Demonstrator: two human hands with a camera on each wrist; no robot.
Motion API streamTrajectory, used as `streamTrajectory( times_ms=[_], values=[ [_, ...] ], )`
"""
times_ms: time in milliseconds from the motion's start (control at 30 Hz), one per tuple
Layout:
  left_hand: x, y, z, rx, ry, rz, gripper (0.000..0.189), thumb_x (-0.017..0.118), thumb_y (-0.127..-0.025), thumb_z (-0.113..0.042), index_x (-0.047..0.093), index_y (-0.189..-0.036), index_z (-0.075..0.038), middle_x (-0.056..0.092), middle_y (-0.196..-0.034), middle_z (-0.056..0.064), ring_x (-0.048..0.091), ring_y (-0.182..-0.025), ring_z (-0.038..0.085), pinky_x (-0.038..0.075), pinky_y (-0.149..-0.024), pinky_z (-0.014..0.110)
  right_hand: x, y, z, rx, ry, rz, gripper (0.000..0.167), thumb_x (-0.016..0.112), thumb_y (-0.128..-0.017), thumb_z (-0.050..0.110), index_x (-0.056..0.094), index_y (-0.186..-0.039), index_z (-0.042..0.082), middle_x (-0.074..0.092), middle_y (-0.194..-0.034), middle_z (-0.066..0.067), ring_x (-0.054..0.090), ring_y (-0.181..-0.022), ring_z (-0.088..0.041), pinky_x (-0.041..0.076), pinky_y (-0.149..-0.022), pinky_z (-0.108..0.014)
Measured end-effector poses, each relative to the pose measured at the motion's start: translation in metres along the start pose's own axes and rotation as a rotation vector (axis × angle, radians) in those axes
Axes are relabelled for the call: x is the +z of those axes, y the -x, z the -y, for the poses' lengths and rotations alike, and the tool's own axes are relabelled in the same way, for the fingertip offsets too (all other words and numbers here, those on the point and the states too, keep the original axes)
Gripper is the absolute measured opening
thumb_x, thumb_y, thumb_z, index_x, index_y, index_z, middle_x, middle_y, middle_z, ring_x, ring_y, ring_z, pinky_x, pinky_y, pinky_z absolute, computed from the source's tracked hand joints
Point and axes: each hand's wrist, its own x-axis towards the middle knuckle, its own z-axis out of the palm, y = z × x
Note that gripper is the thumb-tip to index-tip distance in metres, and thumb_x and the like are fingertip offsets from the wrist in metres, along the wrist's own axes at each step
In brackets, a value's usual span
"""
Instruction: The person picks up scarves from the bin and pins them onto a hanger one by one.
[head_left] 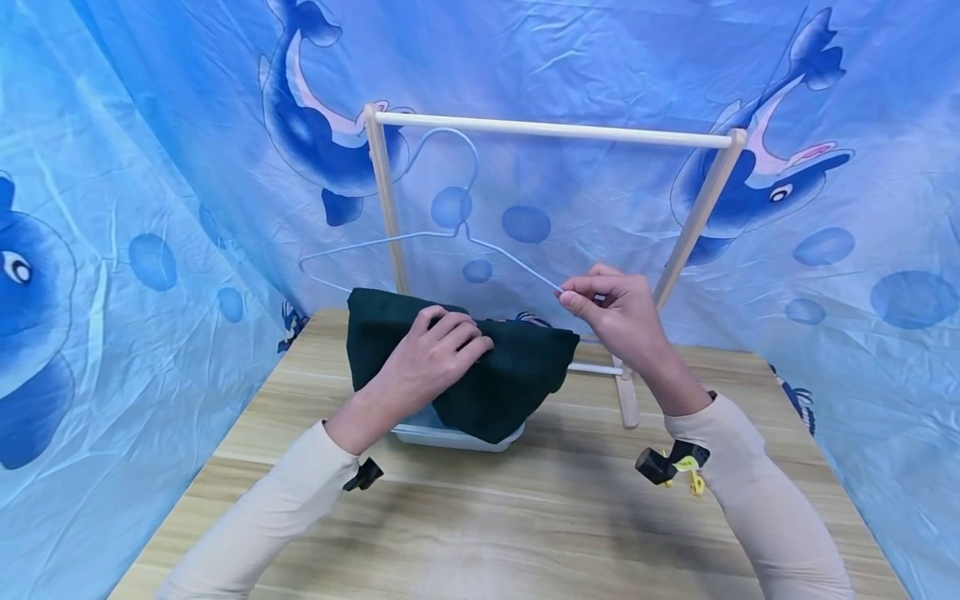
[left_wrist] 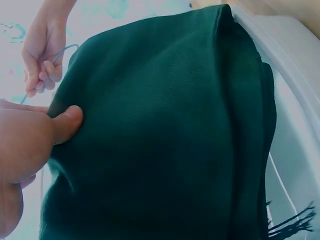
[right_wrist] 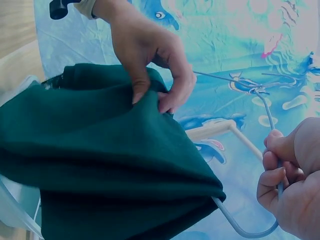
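Note:
A dark green scarf (head_left: 517,367), its fringe visible in the left wrist view, lies folded over the lower bar of a pale blue wire hanger (head_left: 454,234). My left hand (head_left: 431,358) pinches the scarf at its upper fold, with the thumb (left_wrist: 70,120) on the near face. The right hand (head_left: 618,317) grips the hanger's right arm near its end. In the right wrist view that hanger end (right_wrist: 252,235) comes out of the scarf. The hanger's hook points up, unattached; the scarf hides most of the lower bar.
Behind the hanger stands a wooden rack with a white top rail (head_left: 555,128). A white plastic tub (head_left: 457,442) sits beneath the scarf on the wood-grain table (head_left: 525,525). Blue dolphin-print curtain (head_left: 585,50) surrounds the table at the back and sides.

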Motion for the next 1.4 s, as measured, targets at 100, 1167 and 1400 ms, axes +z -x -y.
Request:
streamTrajectory(
  times_ms=[100, 1167, 1400],
  values=[
    [0.0, -0.001, 0.0, -0.018, 0.016, -0.029, 0.033, 0.078, -0.087, 0.003, 0.07, -0.116, -0.011, 0.068, -0.109, 0.008, 0.061, -0.108, 0.029, 0.046, -0.098, 0.045, 0.0, 0.001, 0.0, 0.002, 0.0, 0.006, 0.008, 0.072, -0.092, -0.005, 0.079, -0.094, -0.003, 0.059, -0.076, -0.008, 0.043, -0.065, -0.016, 0.034, -0.052, -0.024],
    [0.005, -0.032, -0.012, -0.381, 0.436, 0.033, 0.022, 0.069, -0.098, -0.022, 0.069, -0.116, -0.009, 0.061, -0.108, 0.007, 0.059, -0.095, 0.024, 0.048, -0.08, 0.041, 0.012, 0.001, -0.003, 0.014, 0.013, 0.038, 0.009, 0.07, -0.094, -0.002, 0.079, -0.096, -0.003, 0.057, -0.075, -0.006, 0.044, -0.065, -0.016, 0.037, -0.055, -0.024],
    [0.007, -0.033, -0.02, -0.258, 0.399, 0.125, 0.043, 0.075, -0.092, -0.038, 0.07, -0.126, -0.012, 0.068, -0.118, 0.006, 0.062, -0.108, 0.026, 0.051, -0.092, 0.045, 0.015, 0.0, -0.001, 0.015, 0.03, 0.044, 0.01, 0.071, -0.095, 0.0, 0.079, -0.097, -0.002, 0.056, -0.075, -0.006, 0.043, -0.064, -0.017, 0.037, -0.056, -0.025]
  ],
)
